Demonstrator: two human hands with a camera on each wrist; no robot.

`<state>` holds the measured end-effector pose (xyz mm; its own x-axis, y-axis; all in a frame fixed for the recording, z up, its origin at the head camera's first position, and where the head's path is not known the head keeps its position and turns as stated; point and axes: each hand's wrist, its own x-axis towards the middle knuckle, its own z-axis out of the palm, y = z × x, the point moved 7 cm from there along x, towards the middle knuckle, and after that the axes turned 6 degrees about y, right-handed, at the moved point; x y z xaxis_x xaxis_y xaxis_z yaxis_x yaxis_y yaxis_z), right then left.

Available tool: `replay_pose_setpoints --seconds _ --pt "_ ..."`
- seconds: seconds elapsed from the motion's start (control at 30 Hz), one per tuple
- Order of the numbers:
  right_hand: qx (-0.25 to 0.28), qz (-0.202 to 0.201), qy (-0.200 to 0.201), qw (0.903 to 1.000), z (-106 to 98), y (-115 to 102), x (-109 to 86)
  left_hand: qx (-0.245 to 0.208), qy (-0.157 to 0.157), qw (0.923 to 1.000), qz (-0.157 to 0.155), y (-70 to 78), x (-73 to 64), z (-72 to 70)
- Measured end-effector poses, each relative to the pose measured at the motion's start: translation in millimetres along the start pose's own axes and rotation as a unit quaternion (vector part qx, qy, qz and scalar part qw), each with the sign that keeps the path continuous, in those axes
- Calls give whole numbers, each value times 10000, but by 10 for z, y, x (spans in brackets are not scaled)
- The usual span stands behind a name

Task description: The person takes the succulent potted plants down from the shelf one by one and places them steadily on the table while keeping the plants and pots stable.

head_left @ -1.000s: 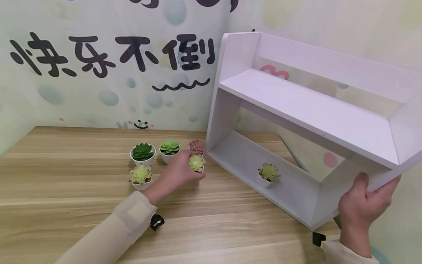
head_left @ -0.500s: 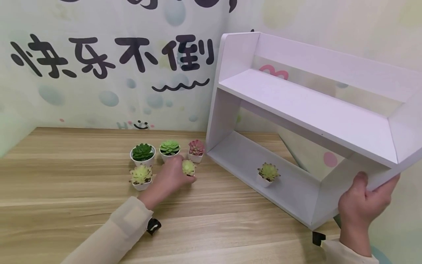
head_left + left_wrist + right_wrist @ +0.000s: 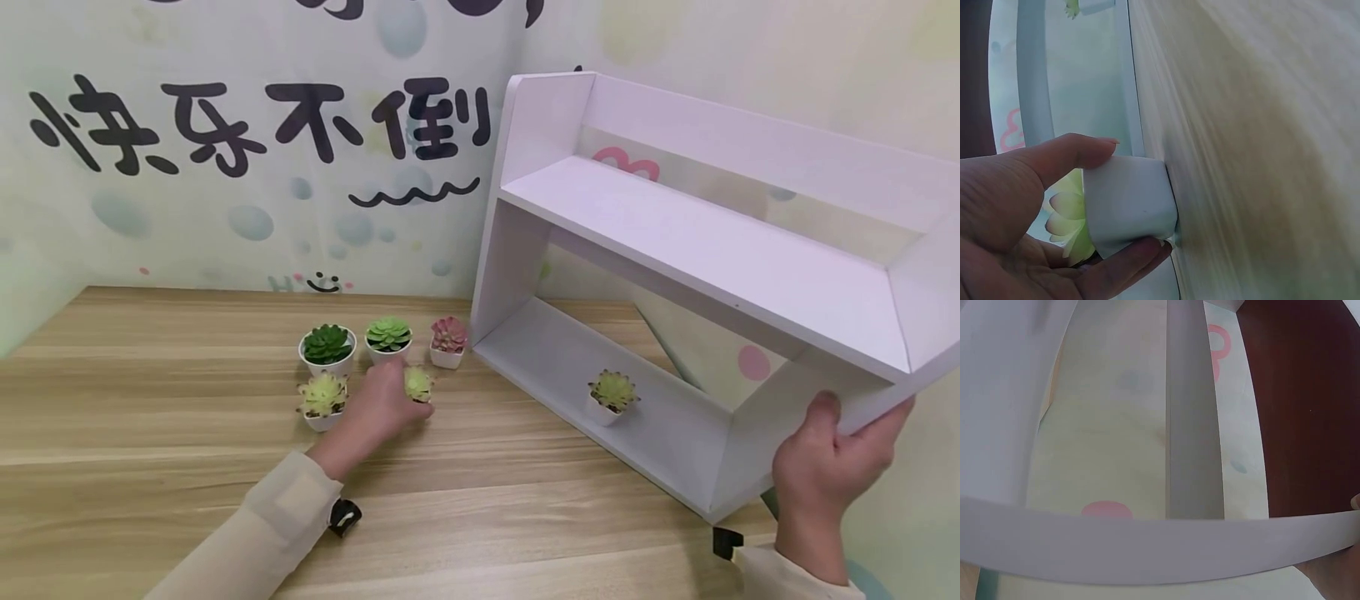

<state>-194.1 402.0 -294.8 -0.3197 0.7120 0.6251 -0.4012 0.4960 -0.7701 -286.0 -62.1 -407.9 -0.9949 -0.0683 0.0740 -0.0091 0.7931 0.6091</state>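
My left hand [image 3: 372, 404] pinches a small potted succulent [image 3: 418, 383] with pale yellow-green leaves, low over the table. In the left wrist view, thumb and fingers grip its square white pot [image 3: 1132, 200], whose base is right at the wood. My right hand [image 3: 831, 458] grips the right side panel of a white two-tier shelf [image 3: 697, 250], thumb in front and fingers behind; that end sits turned toward me. Another yellow-green succulent [image 3: 611, 393] stands on the shelf's lower board. Only the edge of my right hand shows in the right wrist view.
Left and behind my left hand stand a dark green succulent [image 3: 327, 346], a bright green one [image 3: 388, 336], a pink one [image 3: 448, 337] near the shelf's left corner, and a yellow-green one [image 3: 323, 398]. The wooden table [image 3: 187, 475] meets a printed wall cloth [image 3: 225, 225].
My left hand has moved left with the yellow-green succulent, away from the pink one and shelf corner, to just in front of the bright green one. The right hand and shelf stay put.
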Motion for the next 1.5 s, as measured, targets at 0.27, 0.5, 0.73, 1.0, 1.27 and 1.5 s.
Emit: replay_pose_setpoints --seconds 0.27,0.5,0.73,1.0,1.27,1.5 --pt "56 26 -4 10000 0 15 9 336 -80 9994 -48 -24 11 -6" --pt "48 70 -4 10000 8 36 15 600 -196 9980 -69 5 9 -22" --pt "78 64 -32 9999 11 37 12 768 -289 9966 -63 38 -36 -45" --pt "74 73 -7 9999 6 43 9 1746 217 9838 346 272 -152 -215" --pt "103 72 -4 9999 3 57 11 2122 814 9663 1211 700 -298 -295" --pt "45 44 -53 10000 -1 59 15 266 300 9817 1863 972 -289 -133"
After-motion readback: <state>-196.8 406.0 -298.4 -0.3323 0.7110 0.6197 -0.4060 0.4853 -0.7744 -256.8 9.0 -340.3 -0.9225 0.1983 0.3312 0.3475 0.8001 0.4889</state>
